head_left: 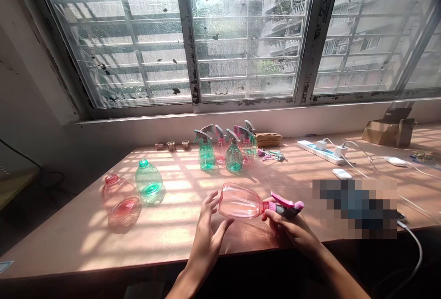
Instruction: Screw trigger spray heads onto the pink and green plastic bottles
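Note:
A clear pink spray bottle (240, 201) lies sideways in the air above the front of the table, its base to the left. Its pink and grey trigger head (287, 207) is seated on the neck and points right. My right hand (287, 228) has its fingers closed around the neck, just below the head. At the base end, my left hand (211, 223) is open, thumb and fingers spread; whether a fingertip touches the bottle I cannot tell. Two bottles without heads, one pink (120, 198) and one green (149, 182), stand at the left.
Several green and pink spray bottles with heads, including a green one (207, 154), stand toward the window. Loose trigger heads (272, 155) lie beside them, near a cardboard box (268, 140). A power strip (320, 152) with cables and a blurred-out patch (354, 207) are on the right.

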Motion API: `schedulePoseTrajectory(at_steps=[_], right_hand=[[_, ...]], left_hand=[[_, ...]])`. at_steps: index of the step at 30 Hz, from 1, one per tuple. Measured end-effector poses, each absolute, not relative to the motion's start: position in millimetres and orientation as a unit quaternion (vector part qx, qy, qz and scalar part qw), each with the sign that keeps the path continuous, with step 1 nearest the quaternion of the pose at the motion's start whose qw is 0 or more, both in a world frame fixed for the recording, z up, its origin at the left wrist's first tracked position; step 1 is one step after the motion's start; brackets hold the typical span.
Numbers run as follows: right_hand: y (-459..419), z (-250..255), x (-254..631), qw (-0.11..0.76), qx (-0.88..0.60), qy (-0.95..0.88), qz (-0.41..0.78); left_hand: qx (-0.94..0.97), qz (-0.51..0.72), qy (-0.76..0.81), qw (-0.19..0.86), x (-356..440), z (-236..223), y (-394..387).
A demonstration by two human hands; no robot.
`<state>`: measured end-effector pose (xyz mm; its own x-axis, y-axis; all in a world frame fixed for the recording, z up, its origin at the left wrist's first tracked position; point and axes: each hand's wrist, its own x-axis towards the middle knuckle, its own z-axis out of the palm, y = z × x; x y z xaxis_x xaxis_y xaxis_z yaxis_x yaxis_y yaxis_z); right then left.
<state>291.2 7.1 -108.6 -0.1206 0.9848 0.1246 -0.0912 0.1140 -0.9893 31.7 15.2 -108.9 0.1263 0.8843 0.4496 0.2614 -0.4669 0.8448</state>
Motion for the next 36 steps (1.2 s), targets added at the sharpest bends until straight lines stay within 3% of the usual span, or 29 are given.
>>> schedulePoseTrajectory(at_steps=[4,11,17,26,32,36], right_hand=[[9,-116,293,0.524,-0.405,-0.542,0.517],[5,-106,290,0.523,-0.403,-0.55,0.511],[9,-112,290,0.553,-0.385,-0.528,0.516],[7,-111,291,0.499,-0.416,-0.559,0.515],[11,-119,295,0.54,-0.39,-0.53,0.525],[8,-113,293,0.506,-0.403,-0.559,0.519]], left_hand=[[0.711,0.513,0.406,0.259,34,-106,13],[0.658,0.506,0.449,0.33,35,-103,14],[0.706,0.532,0.401,0.241,32,-116,17],[0.676,0.516,0.429,0.303,33,-105,13],[0.709,0.527,0.4,0.244,33,-109,15],[0.704,0.517,0.411,0.261,35,-102,12]])
